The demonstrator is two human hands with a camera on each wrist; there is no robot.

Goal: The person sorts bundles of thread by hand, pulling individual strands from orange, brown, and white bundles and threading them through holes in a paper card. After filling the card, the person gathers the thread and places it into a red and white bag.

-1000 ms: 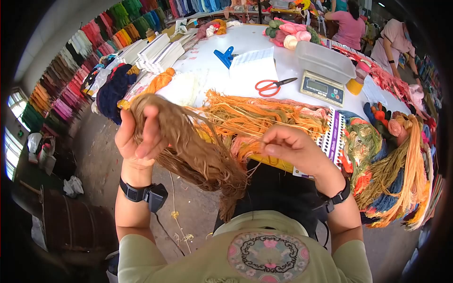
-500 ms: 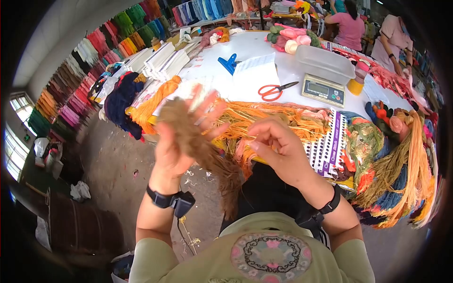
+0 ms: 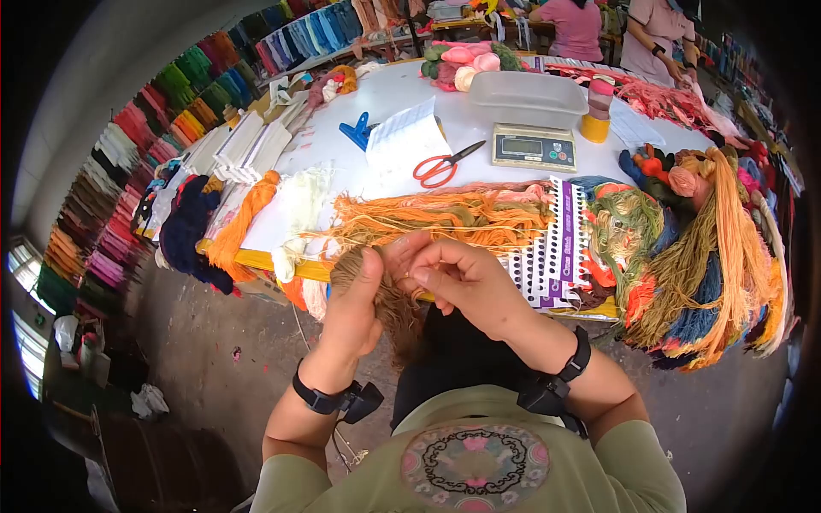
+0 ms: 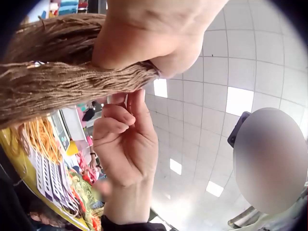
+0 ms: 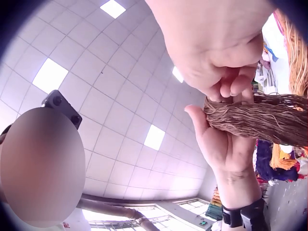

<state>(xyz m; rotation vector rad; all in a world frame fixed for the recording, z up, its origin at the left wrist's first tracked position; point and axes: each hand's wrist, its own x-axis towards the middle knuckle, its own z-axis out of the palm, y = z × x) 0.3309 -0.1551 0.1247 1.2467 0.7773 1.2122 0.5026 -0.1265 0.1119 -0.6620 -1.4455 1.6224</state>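
Note:
A brown skein of thread [image 3: 398,318] hangs from my left hand [image 3: 355,312], lying across the palm between thumb and fingers. My right hand [image 3: 470,286] meets it at the skein's top, its thumb and fingertips pinched together at the strands. In the left wrist view the brown skein [image 4: 67,86] runs out sideways from the left hand [image 4: 149,38], with the right hand [image 4: 127,144] touching its end. From the right wrist, the skein [image 5: 260,118] rests on the left palm [image 5: 226,149] under the curled fingers of the right hand [image 5: 221,48].
Orange skeins [image 3: 445,218] lie along the table's near edge, beside punched white cards [image 3: 560,248]. Behind them are red-handled scissors [image 3: 445,165], a scale [image 3: 534,147], a plastic tub [image 3: 526,98] and a paper sheet [image 3: 406,145]. Multicoloured skeins [image 3: 714,256] hang off the right.
The left hand has moved right and lower with the brown skein, coming together with the right hand. The head view has shifted, so the table's things stand further left.

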